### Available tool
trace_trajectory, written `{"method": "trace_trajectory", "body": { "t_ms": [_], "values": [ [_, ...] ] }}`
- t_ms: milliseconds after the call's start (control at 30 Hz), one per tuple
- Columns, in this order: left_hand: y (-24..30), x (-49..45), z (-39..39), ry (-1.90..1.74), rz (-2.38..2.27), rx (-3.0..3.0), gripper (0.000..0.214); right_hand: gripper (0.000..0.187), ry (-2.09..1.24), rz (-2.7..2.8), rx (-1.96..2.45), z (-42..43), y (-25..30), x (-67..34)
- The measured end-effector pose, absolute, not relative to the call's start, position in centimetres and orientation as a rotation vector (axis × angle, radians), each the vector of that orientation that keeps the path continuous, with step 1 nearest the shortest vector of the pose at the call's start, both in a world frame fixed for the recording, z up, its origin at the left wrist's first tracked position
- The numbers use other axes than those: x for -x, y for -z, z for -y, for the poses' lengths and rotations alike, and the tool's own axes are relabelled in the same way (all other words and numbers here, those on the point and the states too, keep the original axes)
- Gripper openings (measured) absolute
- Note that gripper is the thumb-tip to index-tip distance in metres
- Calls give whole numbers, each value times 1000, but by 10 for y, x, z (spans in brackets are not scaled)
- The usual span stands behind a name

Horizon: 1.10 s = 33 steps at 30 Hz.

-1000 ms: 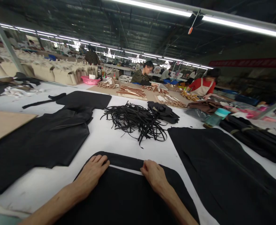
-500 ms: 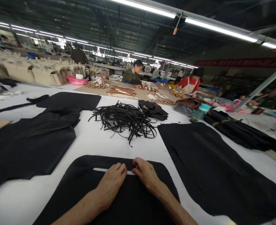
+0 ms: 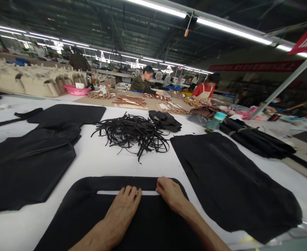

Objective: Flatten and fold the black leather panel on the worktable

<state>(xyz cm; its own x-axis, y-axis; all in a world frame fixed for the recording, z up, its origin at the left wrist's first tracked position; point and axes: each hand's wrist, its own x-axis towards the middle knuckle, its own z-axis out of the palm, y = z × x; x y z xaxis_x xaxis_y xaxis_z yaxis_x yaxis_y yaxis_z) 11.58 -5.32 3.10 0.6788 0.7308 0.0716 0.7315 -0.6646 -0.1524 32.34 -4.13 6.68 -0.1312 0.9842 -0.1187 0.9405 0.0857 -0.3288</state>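
Note:
A black fabric piece (image 3: 91, 209) with rounded corners lies on the white table (image 3: 111, 164) right in front of me. A narrow slot (image 3: 109, 192) is cut near its far edge and shows the white table through it. My left hand (image 3: 122, 209) lies flat on the fabric, fingers stretched out, fingertips at the slot. My right hand (image 3: 170, 193) rests on the fabric at the slot's right end, fingers curled down against the cloth. Neither hand lifts anything.
A tangle of black strips (image 3: 132, 134) lies beyond. Stacks of black fabric (image 3: 30, 157) lie at left, and another black stack (image 3: 231, 177) at right. A teal-capped bottle (image 3: 215, 121) and black rolls (image 3: 258, 139) are at the right. Other people work at far tables.
My left hand slid right along the slot from its left end toward the middle. My right hand moved left, then back right a little. The view has turned right.

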Motion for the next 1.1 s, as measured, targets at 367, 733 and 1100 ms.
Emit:
{"method": "trace_trajectory", "body": {
  "t_ms": [367,733,1100],
  "values": [
    [-29,-155,55,-130,1262,2477,59,7,-534,2083,2175,32,-67,-327],
    [-19,-159,57,-49,1181,2428,65,8,-756,1856,2218,32,-70,-350],
    [-56,-78,58,-102,1523,2666,37,12,-649,1935,2207,45,-59,-347]
  ]
}}
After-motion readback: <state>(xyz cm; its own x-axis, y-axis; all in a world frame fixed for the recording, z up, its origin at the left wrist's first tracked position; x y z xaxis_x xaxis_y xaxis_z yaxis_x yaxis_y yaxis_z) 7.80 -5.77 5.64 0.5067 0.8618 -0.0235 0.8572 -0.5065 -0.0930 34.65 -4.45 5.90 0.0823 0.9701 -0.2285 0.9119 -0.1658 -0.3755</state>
